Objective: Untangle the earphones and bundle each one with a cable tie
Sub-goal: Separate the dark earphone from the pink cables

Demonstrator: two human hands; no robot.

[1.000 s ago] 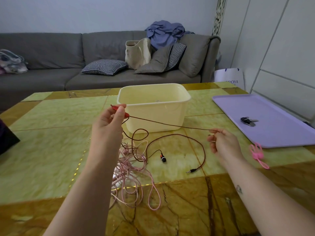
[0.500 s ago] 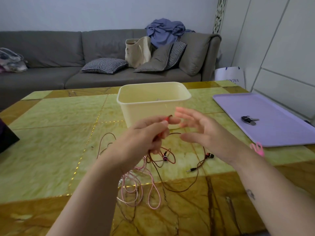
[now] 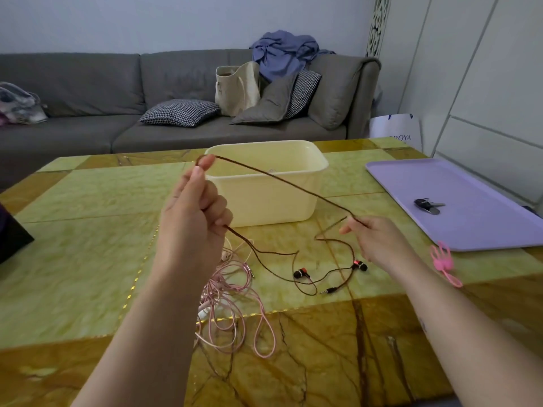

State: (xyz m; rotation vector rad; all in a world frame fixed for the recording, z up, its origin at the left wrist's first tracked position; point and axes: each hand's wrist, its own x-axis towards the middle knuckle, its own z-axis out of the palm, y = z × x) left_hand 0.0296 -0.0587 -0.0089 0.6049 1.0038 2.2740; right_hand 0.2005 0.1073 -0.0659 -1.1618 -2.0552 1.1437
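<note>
While the left hand point(image 3: 191, 218) grips the brown earphone cable point(image 3: 282, 179), the right hand point(image 3: 379, 242) pinches it above the table point(image 3: 88, 259).

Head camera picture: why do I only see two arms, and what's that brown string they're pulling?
The camera sits on the person's head, so you see their own arms. The left hand and right hand each pinch the brown earphones, with the wire stretched between them; its buds lie on the table. Tangled pink earphones lie by the left arm. Behind stands a cream tub; at the right are a purple tray and a pink cable tie.
</note>
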